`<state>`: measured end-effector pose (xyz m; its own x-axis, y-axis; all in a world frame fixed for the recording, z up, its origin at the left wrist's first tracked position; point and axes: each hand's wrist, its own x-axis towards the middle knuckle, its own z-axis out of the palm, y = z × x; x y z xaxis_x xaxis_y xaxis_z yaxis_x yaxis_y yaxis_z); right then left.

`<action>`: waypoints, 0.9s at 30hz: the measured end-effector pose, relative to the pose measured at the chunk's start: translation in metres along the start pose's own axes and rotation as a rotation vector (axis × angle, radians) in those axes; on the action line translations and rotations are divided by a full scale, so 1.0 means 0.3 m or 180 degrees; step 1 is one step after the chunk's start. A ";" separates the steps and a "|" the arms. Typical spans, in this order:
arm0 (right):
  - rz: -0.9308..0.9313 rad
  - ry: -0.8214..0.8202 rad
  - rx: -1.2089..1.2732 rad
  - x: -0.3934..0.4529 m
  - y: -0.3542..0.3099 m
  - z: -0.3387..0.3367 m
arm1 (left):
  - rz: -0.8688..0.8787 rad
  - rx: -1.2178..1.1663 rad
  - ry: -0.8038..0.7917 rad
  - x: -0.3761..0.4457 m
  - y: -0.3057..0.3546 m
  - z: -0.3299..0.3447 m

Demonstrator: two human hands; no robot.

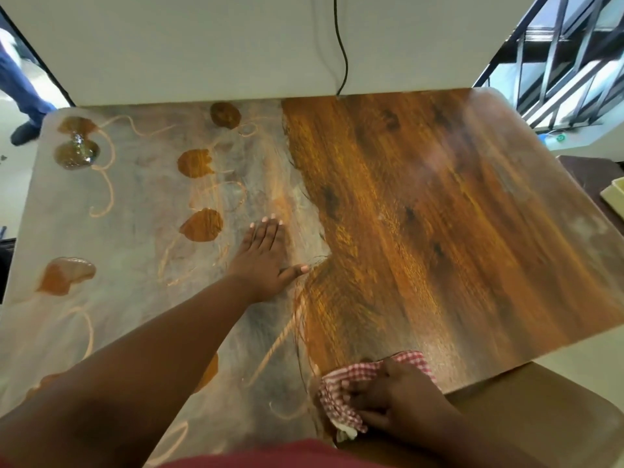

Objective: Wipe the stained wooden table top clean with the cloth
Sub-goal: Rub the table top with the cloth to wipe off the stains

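Half-cleaned, the tabletop [422,214] is showing a grey stain [135,214] filling the frame's left, just left of the cloth [341,383] that the nearer right hand [398,400] is clutching at bottom centre, while the left hand [266,255] is lying flat, holding nothing.

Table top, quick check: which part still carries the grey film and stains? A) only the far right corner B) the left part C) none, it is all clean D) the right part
B: the left part of the table top is grey with brown patches, while the right part shows bare wood grain, with the cloth at the near edge.
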<state>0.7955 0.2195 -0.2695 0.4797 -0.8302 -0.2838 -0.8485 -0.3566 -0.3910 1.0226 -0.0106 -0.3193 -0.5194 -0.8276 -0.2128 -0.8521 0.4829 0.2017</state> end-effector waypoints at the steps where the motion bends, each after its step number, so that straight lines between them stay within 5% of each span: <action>1: 0.0069 0.0090 -0.0014 0.009 0.001 -0.011 | -0.0007 0.0004 -0.0003 -0.008 -0.006 0.002; 8: 0.0568 0.0959 0.0198 0.261 -0.115 -0.001 | -0.0088 0.0031 -0.0015 -0.029 -0.019 0.000; 14: 0.0023 0.0584 -0.0072 0.185 -0.051 -0.010 | -0.0143 0.0079 0.0056 -0.021 -0.075 -0.037; 21: 0.1501 0.1118 0.0181 0.557 0.153 -0.172 | -0.0319 0.0059 0.0111 0.007 -0.145 -0.043; 27: 0.0884 0.1007 0.0016 0.538 0.033 -0.092 | -0.0272 0.0019 0.0178 0.078 -0.161 -0.048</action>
<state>0.8584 0.0703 -0.2948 0.1402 -0.9854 -0.0965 -0.9345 -0.0995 -0.3419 1.0526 -0.0576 -0.3203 -0.4405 -0.8804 -0.1754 -0.8936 0.4114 0.1794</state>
